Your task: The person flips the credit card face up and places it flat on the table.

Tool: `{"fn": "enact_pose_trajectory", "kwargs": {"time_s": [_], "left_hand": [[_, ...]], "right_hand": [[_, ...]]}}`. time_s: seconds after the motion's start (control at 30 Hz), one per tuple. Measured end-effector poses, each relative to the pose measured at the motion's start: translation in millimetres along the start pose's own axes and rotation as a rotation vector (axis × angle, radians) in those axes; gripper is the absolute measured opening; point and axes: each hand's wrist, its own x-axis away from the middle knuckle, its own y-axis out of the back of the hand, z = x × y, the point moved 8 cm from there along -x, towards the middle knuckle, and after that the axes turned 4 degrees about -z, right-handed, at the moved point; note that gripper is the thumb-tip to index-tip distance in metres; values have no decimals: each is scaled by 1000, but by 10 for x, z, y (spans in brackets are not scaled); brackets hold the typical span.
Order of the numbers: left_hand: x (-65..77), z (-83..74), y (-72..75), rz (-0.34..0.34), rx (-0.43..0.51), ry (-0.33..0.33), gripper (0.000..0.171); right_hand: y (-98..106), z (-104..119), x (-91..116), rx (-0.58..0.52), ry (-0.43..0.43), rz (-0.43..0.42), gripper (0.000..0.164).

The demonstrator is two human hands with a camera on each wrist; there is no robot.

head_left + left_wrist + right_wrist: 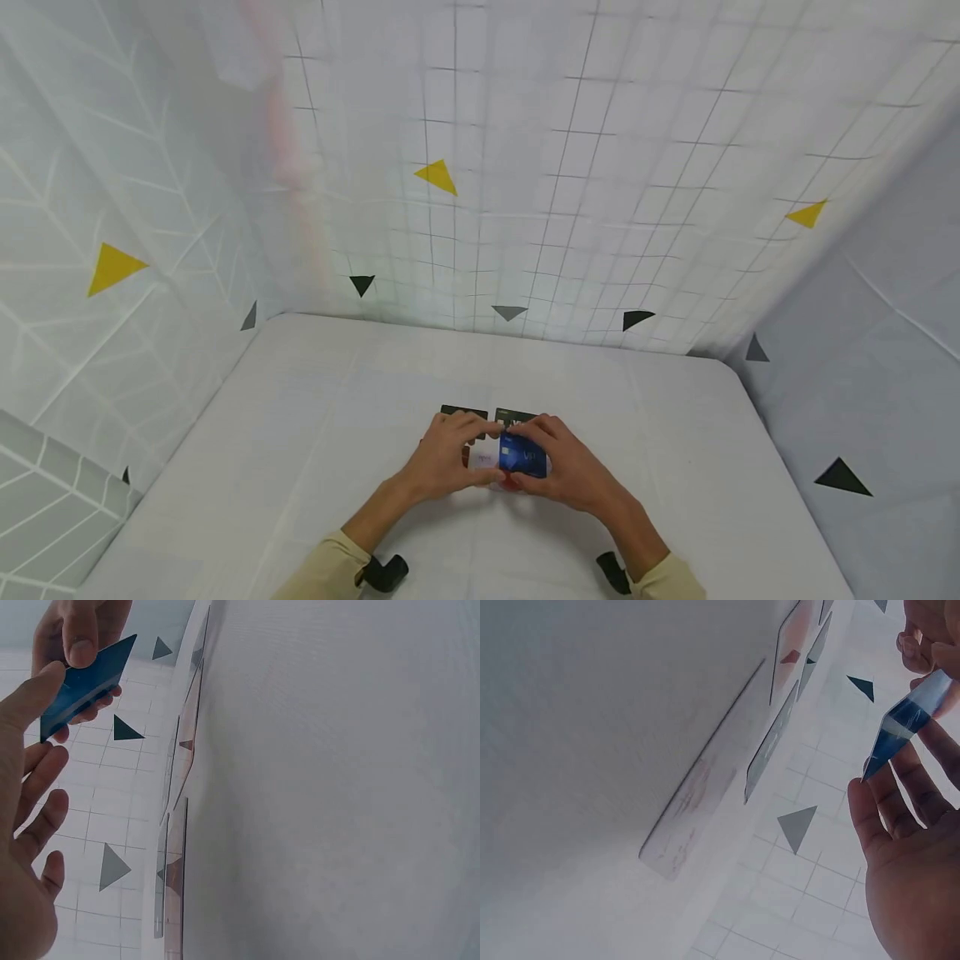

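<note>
Both hands hold a blue bank card (523, 455) with a pale chip, raised above a white table. My left hand (447, 454) has its thumb and a fingertip at the card's left corners. On the other side, my right hand (570, 460) grips the card by its upper and lower edges. The left wrist view shows the right thumb (81, 649) lying against the blue face. Under the hands lie more cards: a pale one with faint lettering (697, 780), a reddish one (791, 649), and two dark-edged ones (465, 411) at the back, all partly covered.
The table (360, 375) is covered in smooth white. White sheets with grid lines (525, 167) hang behind it and at both sides, marked with yellow (438, 176), black and grey triangles. Black camera mounts (386, 573) sit at both wrists beside beige sleeves (327, 568).
</note>
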Motion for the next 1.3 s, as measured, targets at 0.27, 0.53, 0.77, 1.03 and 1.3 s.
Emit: {"fn": "enact_pose_trajectory", "kwargs": {"time_s": [0.27,0.53,0.77,1.03,1.3], "left_hand": [[11,-13,-9,20,-17,15,63],[14,-15,-6,5,-50,3,59],[32,-6,13,15,-101,-10,58],[136,67,-85,186,-172,61,54],[299,51,-225,326,-267,25,52]], "right_hand": [[2,42,12,97,-12,25,66],[-10,47,15,101,-6,28,65],[-30,27,44,81,-22,46,62],[-148,-90,191,62,-95,145,61],[-326,-105,356,84,-83,248,60]]}}
